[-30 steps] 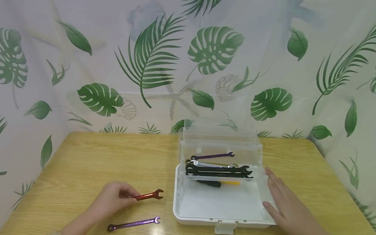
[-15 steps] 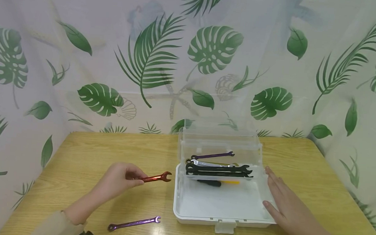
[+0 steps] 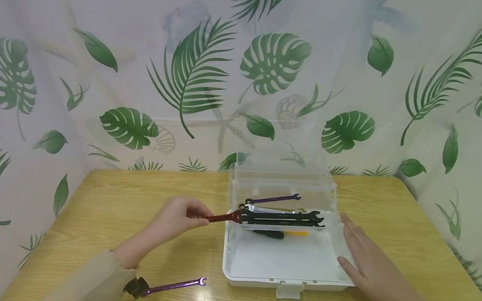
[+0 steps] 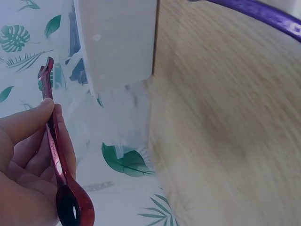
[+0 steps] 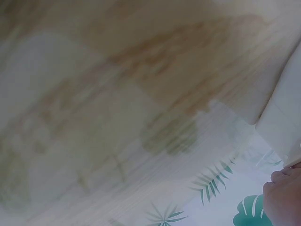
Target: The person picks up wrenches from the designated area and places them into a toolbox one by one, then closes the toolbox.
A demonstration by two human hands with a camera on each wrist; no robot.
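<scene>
While the purple wrench [image 3: 173, 285] lies at the lower left, my left hand [image 3: 178, 221] pinches the red wrench [image 3: 223, 217] — carried from the table to the box [image 3: 285, 277] rim at centre, nearly stowed — my right hand [image 3: 367, 260] flat against its right wall.

Change logged: my left hand [image 3: 180, 217], pinching the red wrench [image 3: 223, 217], has risen off the table [image 3: 138, 199] and travelled right; I now see the wrench's open end at the left wall of the clear box [image 3: 258, 273], beside the black wrenches [image 3: 282, 217]. My sleeve now covers the purple wrench's [image 3: 176, 284] ring end.
</scene>
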